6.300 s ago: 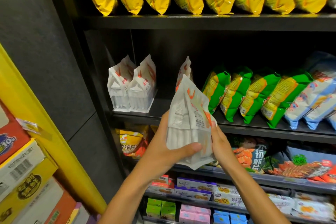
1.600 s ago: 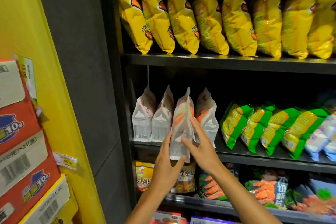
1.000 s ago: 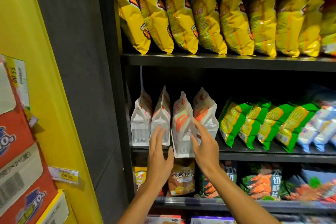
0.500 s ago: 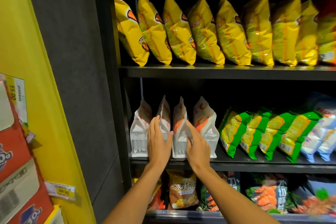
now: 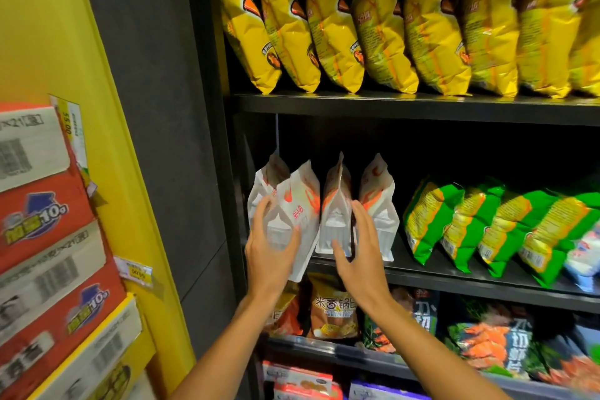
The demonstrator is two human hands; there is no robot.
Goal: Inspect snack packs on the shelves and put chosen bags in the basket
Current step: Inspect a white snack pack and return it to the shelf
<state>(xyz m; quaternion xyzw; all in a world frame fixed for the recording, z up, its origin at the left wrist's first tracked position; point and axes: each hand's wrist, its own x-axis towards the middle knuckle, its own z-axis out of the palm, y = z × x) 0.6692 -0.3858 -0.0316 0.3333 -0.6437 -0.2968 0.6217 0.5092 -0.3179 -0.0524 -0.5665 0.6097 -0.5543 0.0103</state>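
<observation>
Here, a dark shelving unit (image 5: 389, 104) fills most of the view, with a yellow wall panel (image 5: 97, 81) and stacked red and white cartons (image 5: 42, 224) off its left side. Along the top shelf, a row of yellow snack bags (image 5: 383, 32) leans from the left upright to the right edge of view. On the middle shelf (image 5: 454, 273), four white pouches with orange print stand at the left end, and green and yellow snack bags (image 5: 480, 224) lean further along toward the right end. The lower shelf carries an orange rice-cracker bag (image 5: 334, 308) near its left end and dark bags printed with shrimp (image 5: 493, 341) to the right. Of the white pouches, the second from the left (image 5: 302, 204) is tilted, and its bottom hangs out past the middle shelf's front edge. The left hand (image 5: 269, 250) grips this pouch, thumb on its front face and fingers spread round its left side. The right hand (image 5: 360, 253) is flat with straight fingers, beside the third white pouch (image 5: 336, 208), just in front of the fourth white pouch (image 5: 380, 204); whether it touches either cannot be told.
</observation>
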